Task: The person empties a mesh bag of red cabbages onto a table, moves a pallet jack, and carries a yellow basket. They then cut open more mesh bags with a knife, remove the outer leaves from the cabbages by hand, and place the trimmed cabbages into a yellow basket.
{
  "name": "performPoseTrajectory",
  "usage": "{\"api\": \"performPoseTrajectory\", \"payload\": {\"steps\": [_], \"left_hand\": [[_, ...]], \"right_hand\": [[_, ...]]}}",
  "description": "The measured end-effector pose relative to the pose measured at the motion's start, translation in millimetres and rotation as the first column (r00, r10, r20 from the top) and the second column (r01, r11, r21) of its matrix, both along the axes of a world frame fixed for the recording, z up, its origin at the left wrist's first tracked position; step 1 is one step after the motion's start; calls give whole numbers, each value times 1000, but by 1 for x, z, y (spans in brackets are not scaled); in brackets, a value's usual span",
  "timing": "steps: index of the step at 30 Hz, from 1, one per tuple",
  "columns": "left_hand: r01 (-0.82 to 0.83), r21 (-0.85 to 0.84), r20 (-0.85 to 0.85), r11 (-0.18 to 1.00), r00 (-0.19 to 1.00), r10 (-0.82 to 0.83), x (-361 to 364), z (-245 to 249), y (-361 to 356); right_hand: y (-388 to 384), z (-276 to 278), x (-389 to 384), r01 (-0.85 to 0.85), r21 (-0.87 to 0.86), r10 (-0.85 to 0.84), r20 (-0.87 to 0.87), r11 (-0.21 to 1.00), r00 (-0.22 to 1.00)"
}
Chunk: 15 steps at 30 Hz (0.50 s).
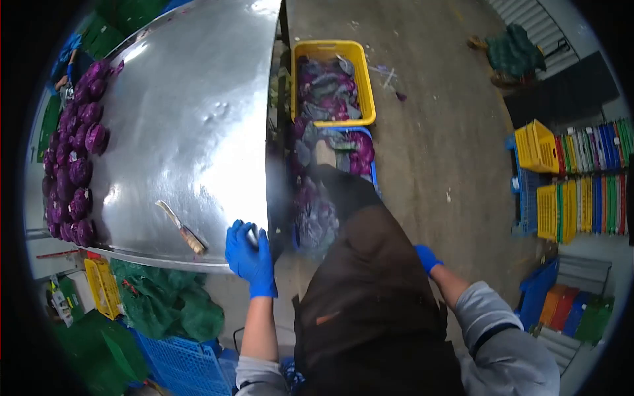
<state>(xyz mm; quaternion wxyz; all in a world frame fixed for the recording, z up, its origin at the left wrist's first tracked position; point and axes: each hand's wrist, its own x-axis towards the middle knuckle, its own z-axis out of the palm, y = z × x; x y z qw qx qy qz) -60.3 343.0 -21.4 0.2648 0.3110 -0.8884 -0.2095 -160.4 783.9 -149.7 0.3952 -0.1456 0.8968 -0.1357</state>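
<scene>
My left hand [249, 259], in a blue glove, rests at the near right corner of the metal table [178, 125]. Its thumb stands apart from the fingers, which lie over the table's edge. To its left on the tabletop lies a knife [181, 228] with a curved blade and a light handle. My right hand [428, 258], also blue-gloved, is beside my leg, its fingers mostly hidden. Red cabbages [79, 171] are piled along the table's far left side. My leg reaches forward, with the foot [325, 154] over a blue crate [376, 173] of purple leaves.
A yellow crate [368, 79] full of purple leaves stands on the floor beyond the blue one. Stacked coloured crates [581, 178] line the right side. Green netting [175, 300] and a blue crate [185, 363] sit below the table's near edge. Another person [66, 63] is at upper left.
</scene>
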Motion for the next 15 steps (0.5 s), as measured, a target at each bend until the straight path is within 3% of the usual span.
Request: {"api": "performPoseTrajectory", "payload": {"steps": [4,6,8,9,10,12,13,14,15], "left_hand": [[-11,-14,-11,1000,1000,11,5,-16,-4],[-28,147,-101,989,994,44,8,-17,-6],[99,164,-322,982,946,-41,14,-6,1],[130,142,-299,981,951,-83,17,15,12],[168,120,-330,978,936,-120,22,25,22],[302,287,-391,909,903,-176,34,24,42],[331,405,-405,852,900,-158,41,14,53],[357,517,-419,778,898,-135,47,-3,65],[337,558,-391,758,913,-118,52,-19,79]], "right_hand": [[8,2,7,56,8,-55,-16,998,998],[17,-20,11,283,-106,-284,0,953,959],[29,-11,18,266,-168,-271,-6,949,963],[29,-4,16,245,-236,-257,-25,941,966],[56,-43,11,248,-309,-252,29,918,967],[113,-126,2,269,-443,-226,149,855,963],[100,-92,-1,612,-403,-527,311,680,791],[99,-74,-9,610,-392,-522,317,688,792],[99,-59,-20,506,-357,-460,211,785,863]]}}
